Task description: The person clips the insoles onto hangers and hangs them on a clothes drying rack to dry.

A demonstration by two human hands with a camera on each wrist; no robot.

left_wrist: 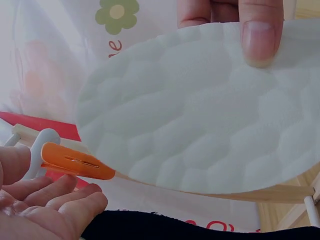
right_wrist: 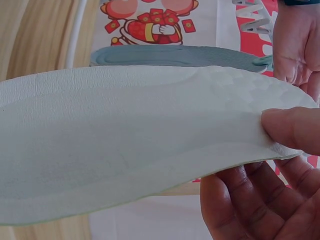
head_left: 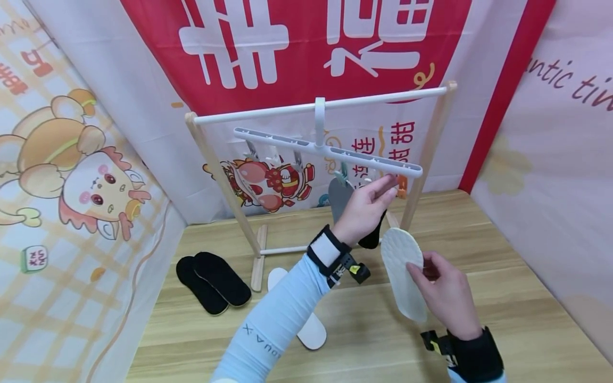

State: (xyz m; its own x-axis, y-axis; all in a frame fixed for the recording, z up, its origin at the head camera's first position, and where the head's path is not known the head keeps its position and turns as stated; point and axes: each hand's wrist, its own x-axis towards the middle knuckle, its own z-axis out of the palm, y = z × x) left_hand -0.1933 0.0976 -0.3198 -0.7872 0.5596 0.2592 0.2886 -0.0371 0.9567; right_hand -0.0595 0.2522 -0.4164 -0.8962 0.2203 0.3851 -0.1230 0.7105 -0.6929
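A white insole (head_left: pixel 402 271) with a dimpled surface is pinched by its edge between the thumb and fingers of my right hand (head_left: pixel 445 292). My left hand (head_left: pixel 366 207) reaches to the right end of a grey clip hanger (head_left: pixel 287 141), beside an orange clip (left_wrist: pixel 77 161). In the left wrist view, its thumb and fingers are apart next to that clip; any contact is unclear. The insole's rounded end is close to the orange clip. A grey-blue insole (right_wrist: pixel 175 56) hangs from a green clip (head_left: pixel 341 173), with part of a black insole (head_left: pixel 371 239) behind my left hand.
The hanger hooks over the white rail of a wooden-legged rack (head_left: pixel 268 113). Two black insoles (head_left: pixel 220 276) overlap on the wooden table (head_left: pixel 364 340) at left. Another white insole (head_left: pixel 312 332) lies under my left forearm. Grey clips (head_left: pixel 298 158) hang along the hanger's left half.
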